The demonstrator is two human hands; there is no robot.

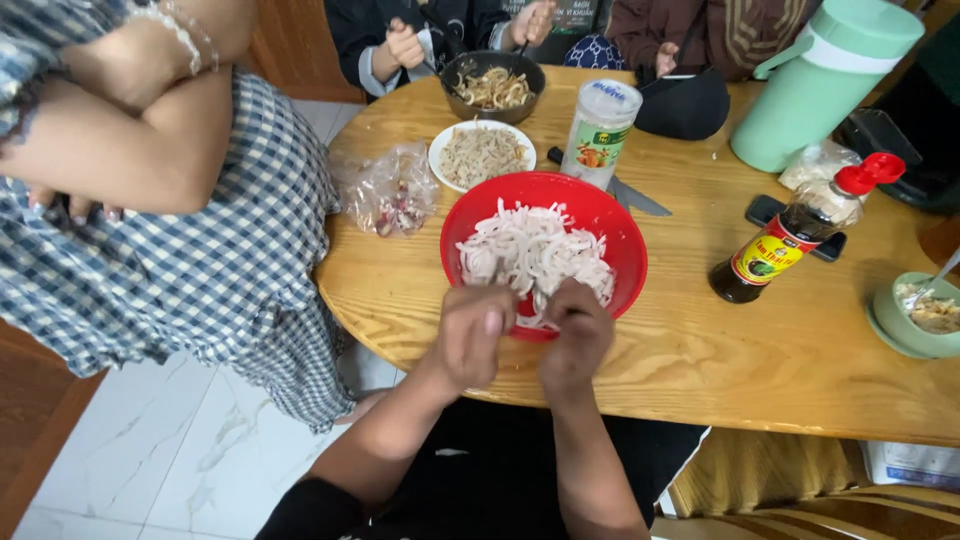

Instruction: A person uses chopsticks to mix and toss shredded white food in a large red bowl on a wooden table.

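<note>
Glossy red plastic bowl [600, 215] on a smooth varnished wooden table [740, 350], beside a matt green plastic jug [815, 95], a crinkled clear plastic bag [392, 190] and a glazed white plate [445, 150].

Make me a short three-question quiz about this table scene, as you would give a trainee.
1. True or false: both of the person's hands are at the near rim of the red bowl.
2. What stands nearest the right edge of the red bowl? A) dark sauce bottle B) green jug C) plastic bag
3. What fills the red bowl?

Key
1. True: the left hand and right hand pinch the strands there.
2. A
3. Pale white strips.
</note>
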